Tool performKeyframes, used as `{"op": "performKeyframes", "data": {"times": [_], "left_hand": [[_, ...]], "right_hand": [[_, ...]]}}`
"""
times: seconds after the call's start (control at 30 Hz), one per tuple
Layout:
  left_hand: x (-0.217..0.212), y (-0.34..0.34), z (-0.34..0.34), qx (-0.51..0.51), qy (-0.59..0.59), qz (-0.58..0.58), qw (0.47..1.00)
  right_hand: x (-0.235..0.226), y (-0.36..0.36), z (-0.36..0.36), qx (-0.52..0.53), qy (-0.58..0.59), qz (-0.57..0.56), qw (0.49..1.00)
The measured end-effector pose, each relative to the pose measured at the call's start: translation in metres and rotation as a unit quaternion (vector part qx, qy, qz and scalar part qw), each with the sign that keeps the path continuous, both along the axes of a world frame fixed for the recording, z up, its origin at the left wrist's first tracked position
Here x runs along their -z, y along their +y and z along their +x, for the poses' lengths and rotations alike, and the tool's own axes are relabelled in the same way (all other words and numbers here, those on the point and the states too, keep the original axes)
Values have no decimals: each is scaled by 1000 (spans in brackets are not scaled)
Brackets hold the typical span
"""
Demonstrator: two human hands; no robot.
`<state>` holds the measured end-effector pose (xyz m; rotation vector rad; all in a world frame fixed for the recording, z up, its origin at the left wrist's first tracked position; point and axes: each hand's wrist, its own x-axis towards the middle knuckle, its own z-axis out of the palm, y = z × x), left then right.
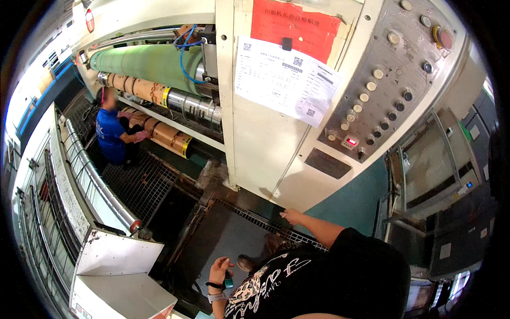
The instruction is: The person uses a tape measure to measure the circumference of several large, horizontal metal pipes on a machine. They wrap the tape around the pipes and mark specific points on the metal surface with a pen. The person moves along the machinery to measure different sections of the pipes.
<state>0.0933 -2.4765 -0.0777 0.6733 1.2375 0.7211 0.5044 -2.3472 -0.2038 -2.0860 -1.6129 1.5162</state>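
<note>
The left hand (219, 270) is closed around a small teal plastic object (228, 280), held low near the body; it seems light, rigid, easy to pinch. The right hand (291, 216) is open and empty, near the black metal floor grating (249, 215).

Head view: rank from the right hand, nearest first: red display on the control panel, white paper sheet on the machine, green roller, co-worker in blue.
From the right hand:
1. Red display, just above on the control panel.
2. White paper sheet, higher, on the machine's side.
3. Green roller, upper left.
4. Co-worker in blue, far left by the brown rollers.
</note>
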Motion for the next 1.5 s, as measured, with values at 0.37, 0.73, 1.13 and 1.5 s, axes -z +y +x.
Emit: {"op": "performKeyframes", "data": {"times": [0.37,0.73,1.13,1.5], "left_hand": [[28,7,-32,41,21,-34,998],[9,24,102,257,19,97,961],[48,-31,455,461,87,107,877],[5,-4,730,651,72,141,742]], "right_hand": [[-2,-37,-65,-155,-20,117,981],[-140,-95,-113,-186,222,-84,953],[-88,-226,200,73,389,-138,908],[-126,-260,440,280,453,98,841]]}}
